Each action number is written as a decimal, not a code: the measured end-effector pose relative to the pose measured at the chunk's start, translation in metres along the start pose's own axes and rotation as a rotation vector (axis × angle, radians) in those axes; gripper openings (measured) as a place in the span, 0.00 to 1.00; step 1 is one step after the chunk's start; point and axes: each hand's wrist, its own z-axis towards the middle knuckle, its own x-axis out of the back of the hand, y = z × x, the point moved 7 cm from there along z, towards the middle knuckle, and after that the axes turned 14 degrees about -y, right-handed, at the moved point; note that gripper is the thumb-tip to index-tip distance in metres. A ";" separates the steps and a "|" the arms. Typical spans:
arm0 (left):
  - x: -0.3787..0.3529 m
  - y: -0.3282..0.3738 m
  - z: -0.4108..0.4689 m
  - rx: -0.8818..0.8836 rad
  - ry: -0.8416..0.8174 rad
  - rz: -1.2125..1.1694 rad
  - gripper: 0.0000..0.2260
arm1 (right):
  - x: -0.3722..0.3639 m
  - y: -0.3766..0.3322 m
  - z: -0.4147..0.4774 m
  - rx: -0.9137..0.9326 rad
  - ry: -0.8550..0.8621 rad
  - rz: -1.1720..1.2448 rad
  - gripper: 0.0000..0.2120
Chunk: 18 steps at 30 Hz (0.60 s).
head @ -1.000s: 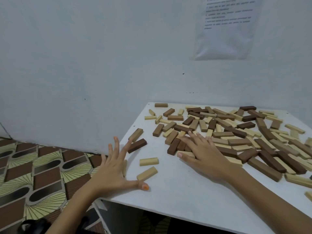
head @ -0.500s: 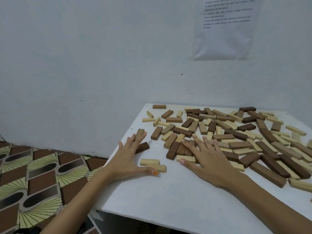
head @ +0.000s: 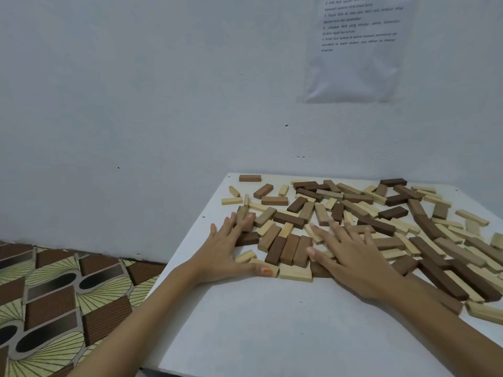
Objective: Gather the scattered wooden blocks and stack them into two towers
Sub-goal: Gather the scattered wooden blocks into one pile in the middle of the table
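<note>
The left hand has slid in from the left edge of the worktop, fingers straight and spread, shoving stray wooden blocks against the main scatter. The right hand lies flat, fingers extended, on that pile. Gathering is under way; no tower stands yet.

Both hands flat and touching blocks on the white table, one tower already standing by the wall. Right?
No tower stands yet: the head view shows the blocks lying scattered on the white table. The rest holds: left hand and right hand lie flat, touching blocks.
</note>
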 end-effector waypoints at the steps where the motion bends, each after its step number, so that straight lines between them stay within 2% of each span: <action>1: 0.000 0.000 0.004 -0.007 -0.004 -0.001 0.52 | -0.002 0.005 0.002 -0.024 -0.009 -0.007 0.49; 3: 0.002 -0.001 0.013 -0.015 -0.004 -0.002 0.52 | -0.006 0.010 0.005 -0.052 -0.025 -0.010 0.52; 8: 0.003 0.000 0.026 0.005 -0.061 0.005 0.55 | -0.007 0.012 0.007 -0.046 -0.018 0.009 0.54; 13: 0.007 0.003 0.031 0.020 -0.095 0.002 0.52 | -0.006 0.012 0.007 -0.037 -0.005 0.031 0.55; 16: 0.010 0.011 0.029 -0.016 -0.052 -0.016 0.46 | -0.001 0.010 0.002 -0.041 0.025 0.022 0.54; 18: 0.015 0.017 0.024 -0.057 0.081 0.001 0.39 | 0.008 0.009 -0.004 -0.047 0.073 -0.002 0.49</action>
